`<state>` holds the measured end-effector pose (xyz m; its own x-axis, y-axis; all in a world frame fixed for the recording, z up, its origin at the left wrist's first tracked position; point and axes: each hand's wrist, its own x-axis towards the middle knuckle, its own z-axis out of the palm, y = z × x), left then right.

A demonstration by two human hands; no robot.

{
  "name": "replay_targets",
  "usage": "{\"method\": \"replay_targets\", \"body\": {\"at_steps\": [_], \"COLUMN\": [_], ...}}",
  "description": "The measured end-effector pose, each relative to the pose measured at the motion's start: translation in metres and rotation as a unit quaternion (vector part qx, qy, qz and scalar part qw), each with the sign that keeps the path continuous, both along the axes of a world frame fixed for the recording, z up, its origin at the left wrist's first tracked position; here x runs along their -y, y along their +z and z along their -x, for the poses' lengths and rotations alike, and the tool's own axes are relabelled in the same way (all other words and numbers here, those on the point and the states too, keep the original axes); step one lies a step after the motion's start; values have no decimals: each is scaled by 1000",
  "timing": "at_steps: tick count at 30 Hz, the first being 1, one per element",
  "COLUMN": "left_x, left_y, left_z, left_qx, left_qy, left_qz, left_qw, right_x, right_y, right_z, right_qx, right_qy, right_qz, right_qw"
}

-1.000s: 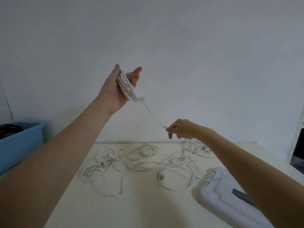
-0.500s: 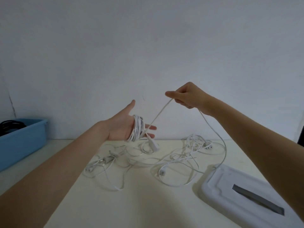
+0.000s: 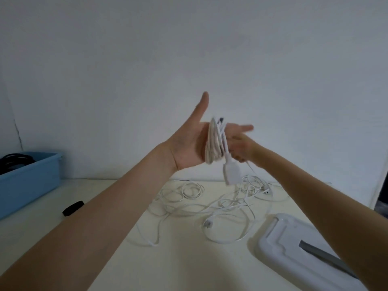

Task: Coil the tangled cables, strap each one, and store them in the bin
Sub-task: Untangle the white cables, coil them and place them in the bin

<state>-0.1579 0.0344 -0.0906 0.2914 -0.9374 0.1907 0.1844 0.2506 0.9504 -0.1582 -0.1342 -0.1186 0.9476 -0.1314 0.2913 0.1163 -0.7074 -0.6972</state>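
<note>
My left hand (image 3: 189,148) is raised palm-up with straight fingers and thumb up. A coil of white cable (image 3: 213,143) is wound round those fingers. Its white plug (image 3: 231,173) hangs below the coil. Just behind and under the coil, my right hand (image 3: 241,150) is blurred and grips the running end of the same cable. More tangled white cables (image 3: 220,204) lie spread on the table (image 3: 178,265) beneath. The blue bin (image 3: 29,181) stands at the far left with black cable (image 3: 14,162) inside.
A black strap (image 3: 73,208) lies on the table near the bin, partly behind my left forearm. A white plastic lid (image 3: 294,248) with a grey slot sits at the front right. A plain wall closes the back.
My right hand dropped from high on the right to just behind the coil, carrying the cable round. My left hand rose and turned thumb up. The plug now dangles under the coil.
</note>
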Motion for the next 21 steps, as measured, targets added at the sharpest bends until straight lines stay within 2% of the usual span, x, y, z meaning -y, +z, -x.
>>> {"method": "replay_targets", "body": {"at_steps": [2,5,8,11,14,18,20,21], "left_x": [1,0,-2,-8,-23,-46,-47,-45], "left_y": [8,19,23,18,3,-17,-25,-29], "left_z": [-2,-11,-28,-50,-68,-52,-39,-32], "left_qx": [-66,-168,-153,-126,-32,66,93,79], "left_qy": [32,115,223,305,344,189,104,76], "left_qz": [71,185,194,105,-54,-263,-305,-297], "left_qw": [995,961,943,938,937,944,942,948], "right_x": [-5,-25,-51,-62,-51,-23,-8,-2], "right_y": [-13,-20,-17,-16,-8,19,31,36], "right_z": [-4,0,11,19,26,22,18,17], "right_qx": [-34,-14,-23,-26,-15,59,122,151], "right_qy": [-9,21,67,84,57,-12,-45,-64], "right_qz": [58,121,204,284,339,300,246,220], "right_qw": [998,992,976,955,939,952,961,961]}}
